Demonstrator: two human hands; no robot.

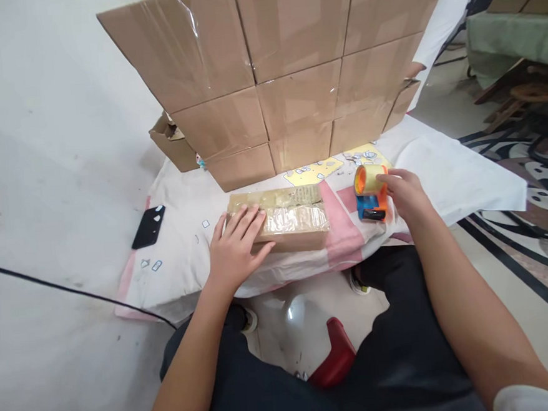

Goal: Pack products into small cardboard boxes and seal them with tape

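Note:
A small cardboard box point(294, 221), its top covered with shiny clear tape, lies lengthwise near the front edge of the cloth-covered table. My left hand point(239, 239) rests on the box's left end, palm down, fingers stretched out and thumb apart. To the right of the box, my right hand point(405, 193) has its fingers closed on a tape dispenser point(372, 198), orange and blue with a yellowish roll. The dispenser is apart from the box. Part of the right hand's grip is hidden behind the roll.
A wall of stacked, taped cartons point(295, 104) stands behind the box. On the left are a black phone point(148, 227) and an opened carton point(174, 143). Another person in white point(450, 11) is partly hidden behind the stack. Something red point(334, 358) shows between my legs.

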